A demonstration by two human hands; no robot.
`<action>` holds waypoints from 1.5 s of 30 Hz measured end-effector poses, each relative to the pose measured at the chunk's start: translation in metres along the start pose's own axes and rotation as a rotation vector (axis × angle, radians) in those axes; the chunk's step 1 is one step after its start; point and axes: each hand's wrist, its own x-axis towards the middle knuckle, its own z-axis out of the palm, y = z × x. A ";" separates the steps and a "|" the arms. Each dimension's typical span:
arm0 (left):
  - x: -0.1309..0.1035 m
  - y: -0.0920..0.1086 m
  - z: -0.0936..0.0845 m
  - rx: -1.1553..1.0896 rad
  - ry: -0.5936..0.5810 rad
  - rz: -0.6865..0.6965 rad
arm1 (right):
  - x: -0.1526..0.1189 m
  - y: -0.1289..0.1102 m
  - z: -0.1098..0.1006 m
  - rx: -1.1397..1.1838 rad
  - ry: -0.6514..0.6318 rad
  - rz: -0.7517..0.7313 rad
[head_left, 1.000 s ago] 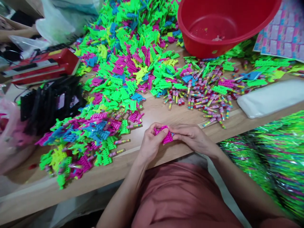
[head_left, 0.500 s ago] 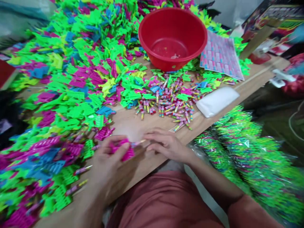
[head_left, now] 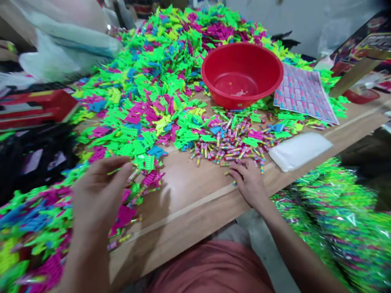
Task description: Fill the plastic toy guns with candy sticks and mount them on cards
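My left hand (head_left: 100,191) hovers over the pile at the left, thumb and fingers apart; no held thing shows in it. Below it lies a magenta plastic piece (head_left: 124,216) among green, blue and yellow ones. At the near edge of a heap of small tubes (head_left: 236,148) with pink labels and coloured ends, my right hand (head_left: 249,181) has its fingers curled down on a tube. The fingertips partly hide that tube. A few loose tubes (head_left: 124,239) lie near my left wrist.
A red basin (head_left: 241,103) stands behind the tubes, beside printed sheets (head_left: 302,95). A white packet (head_left: 301,150) lies near the table (head_left: 189,207) edge. Filled clear bags (head_left: 339,211) stand below on the right. A large heap of plastic pieces (head_left: 171,53) rises behind.
My left hand has let go of the magenta piece and moved left. My right hand has moved away from it to the tube heap. The view has shifted, showing more of the left side.
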 end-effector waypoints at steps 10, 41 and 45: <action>0.064 -0.014 0.100 0.179 -0.277 0.192 | 0.035 0.004 0.020 0.028 -0.161 -0.165; -0.011 -0.011 0.121 -0.653 -0.404 -0.388 | 0.031 -0.069 0.021 0.600 -0.201 0.086; -0.041 0.005 0.115 -0.741 -0.403 -0.564 | 0.024 -0.079 0.025 0.878 -0.265 0.191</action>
